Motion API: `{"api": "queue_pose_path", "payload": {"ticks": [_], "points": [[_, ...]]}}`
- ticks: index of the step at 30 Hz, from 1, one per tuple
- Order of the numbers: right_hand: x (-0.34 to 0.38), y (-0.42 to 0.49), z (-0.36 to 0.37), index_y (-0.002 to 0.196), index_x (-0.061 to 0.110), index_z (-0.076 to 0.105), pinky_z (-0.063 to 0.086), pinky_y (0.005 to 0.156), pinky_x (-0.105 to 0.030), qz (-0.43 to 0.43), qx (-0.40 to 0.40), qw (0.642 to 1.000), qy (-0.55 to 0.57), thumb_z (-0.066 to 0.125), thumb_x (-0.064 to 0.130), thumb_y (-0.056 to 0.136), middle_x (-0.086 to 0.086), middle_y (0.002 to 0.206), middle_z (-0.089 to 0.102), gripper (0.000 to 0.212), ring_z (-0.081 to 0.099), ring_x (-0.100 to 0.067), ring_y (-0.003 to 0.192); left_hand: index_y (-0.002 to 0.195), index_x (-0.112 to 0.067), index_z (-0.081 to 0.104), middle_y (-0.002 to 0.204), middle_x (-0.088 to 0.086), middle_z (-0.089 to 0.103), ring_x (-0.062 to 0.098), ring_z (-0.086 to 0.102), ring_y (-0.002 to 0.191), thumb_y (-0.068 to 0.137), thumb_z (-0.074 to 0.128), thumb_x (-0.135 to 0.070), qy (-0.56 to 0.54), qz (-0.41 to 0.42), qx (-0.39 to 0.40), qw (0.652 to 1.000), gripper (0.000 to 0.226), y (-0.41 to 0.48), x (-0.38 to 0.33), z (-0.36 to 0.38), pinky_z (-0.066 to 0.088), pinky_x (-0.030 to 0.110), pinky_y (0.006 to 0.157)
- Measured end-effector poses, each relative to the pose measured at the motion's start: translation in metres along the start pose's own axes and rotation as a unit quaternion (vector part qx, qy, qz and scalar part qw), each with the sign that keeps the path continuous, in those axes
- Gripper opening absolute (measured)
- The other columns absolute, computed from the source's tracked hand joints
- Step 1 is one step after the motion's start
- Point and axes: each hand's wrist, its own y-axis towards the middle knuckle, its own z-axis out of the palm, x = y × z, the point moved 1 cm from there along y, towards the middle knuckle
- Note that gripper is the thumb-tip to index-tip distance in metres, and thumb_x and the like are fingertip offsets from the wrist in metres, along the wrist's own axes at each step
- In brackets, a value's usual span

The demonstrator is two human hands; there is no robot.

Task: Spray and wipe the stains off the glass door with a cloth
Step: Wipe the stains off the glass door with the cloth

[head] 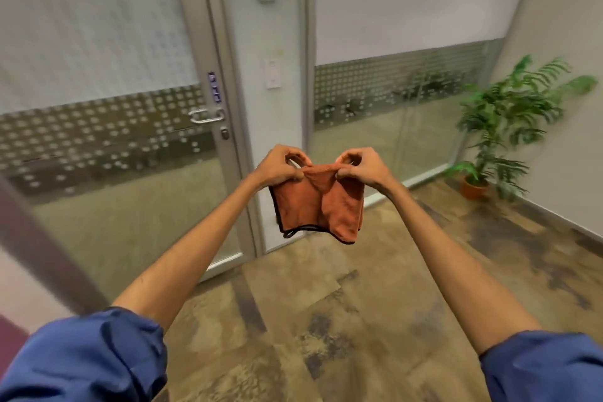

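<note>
Cloth [321, 202], orange with dark edging, hangs folded in mid-air in front of the glass door [107, 108], held up at arm's length. Left hand [279, 166] and right hand [360, 166] each pinch the cloth's top edge, close together, fingers clamped on the fabric. Door handle [206, 116] sits left of the hands. A potted plant [509, 127] stands in the right corner on the floor [326, 320].

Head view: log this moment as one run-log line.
left hand: pinching orange cloth | right hand: pinching cloth | glass door: untouched | spray bottle: unseen
</note>
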Motion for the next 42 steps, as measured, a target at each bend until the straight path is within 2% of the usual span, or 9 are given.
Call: {"api": "queue_pose_path", "payload": {"ticks": [5,10,17,20,25,29,33,38,42], "points": [[0.044,0.043,0.077,0.085,0.007,0.077,0.050,0.069,-0.028,-0.038,0.040,0.995,0.084,0.080,0.000,0.069,-0.013,0.079,0.072,0.018,0.061,-0.013,0.073,0.089,-0.008,0.076,0.074,-0.005,0.072,0.009,0.061,0.058,0.066,0.072,0.012,-0.004,-0.061,-0.077,0.995,0.031,-0.046,0.045,-0.075,0.050,0.018,0.058],[0.093,0.092,0.161,0.080,0.014,0.078,0.052,0.071,-0.020,-0.053,0.048,0.983,0.172,0.083,0.004,0.068,0.000,0.078,0.075,0.017,0.065,-0.005,0.072,0.091,-0.010,0.076,0.084,0.020,0.074,0.024,0.058,0.056,0.069,0.075,0.011,-0.024,-0.095,-0.149,0.984,0.030,-0.085,0.087,-0.151,0.047,0.031,0.059],[0.172,0.170,0.272,0.081,0.016,0.077,0.050,0.063,-0.012,-0.104,0.091,0.962,0.237,0.088,0.008,0.066,0.011,0.074,0.074,0.020,0.065,0.003,0.068,0.090,-0.017,0.077,0.075,-0.001,0.076,0.014,0.058,0.048,0.071,0.082,0.000,0.003,-0.134,-0.264,0.955,0.026,-0.125,0.148,-0.268,0.048,0.023,0.050],[0.205,0.200,0.314,0.076,0.020,0.076,0.051,0.061,-0.012,-0.119,0.120,0.952,0.253,0.088,0.007,0.065,0.013,0.071,0.074,0.021,0.066,0.003,0.066,0.091,-0.015,0.076,0.064,-0.014,0.072,-0.001,0.057,0.045,0.071,0.083,-0.001,0.034,-0.151,-0.277,0.948,0.026,-0.138,0.167,-0.315,0.048,0.017,0.052],[0.254,0.238,0.374,0.077,0.019,0.076,0.053,0.063,-0.015,-0.139,0.162,0.936,0.280,0.088,0.008,0.065,0.010,0.072,0.074,0.021,0.067,-0.001,0.068,0.094,-0.013,0.077,0.068,-0.006,0.074,0.005,0.058,0.044,0.073,0.082,-0.002,0.056,-0.172,-0.333,0.925,0.024,-0.159,0.189,-0.379,0.048,0.023,0.052],[0.288,0.258,0.412,0.079,0.020,0.077,0.053,0.062,-0.016,-0.154,0.186,0.927,0.289,0.090,0.013,0.064,0.009,0.075,0.075,0.021,0.068,-0.001,0.070,0.117,-0.011,0.071,0.092,0.023,0.073,0.023,0.061,0.066,0.084,0.073,-0.005,0.109,-0.186,-0.351,0.911,0.034,-0.172,0.202,-0.413,0.051,0.033,0.064],[0.318,0.272,0.443,0.072,0.023,0.078,0.052,0.061,-0.015,-0.160,0.198,0.919,0.300,0.091,0.012,0.061,0.008,0.074,0.076,0.021,0.068,-0.002,0.068,0.128,-0.007,0.064,0.116,0.010,0.067,0.024,0.061,0.110,0.094,0.058,-0.004,0.232,-0.203,-0.323,0.895,0.035,-0.179,0.212,-0.437,0.045,0.029,0.091],[0.351,0.293,0.479,0.074,0.027,0.078,0.057,0.065,-0.021,-0.165,0.171,0.923,0.302,0.093,0.021,0.059,0.007,0.079,0.077,0.022,0.072,-0.007,0.074,0.116,-0.015,0.068,0.114,0.002,0.069,0.021,0.061,0.109,0.098,0.052,-0.014,0.269,-0.224,-0.345,0.871,0.024,-0.189,0.226,-0.475,0.050,0.043,0.094],[0.371,0.315,0.500,0.082,0.031,0.076,0.056,0.078,-0.020,-0.220,0.115,0.928,0.278,0.091,0.026,0.064,0.011,0.086,0.076,0.024,0.070,-0.003,0.084,0.118,-0.016,0.068,0.114,0.001,0.072,0.020,0.064,0.110,0.097,0.053,-0.017,0.264,-0.205,-0.372,0.866,0.025,-0.182,0.241,-0.511,0.051,0.043,0.095]]}}
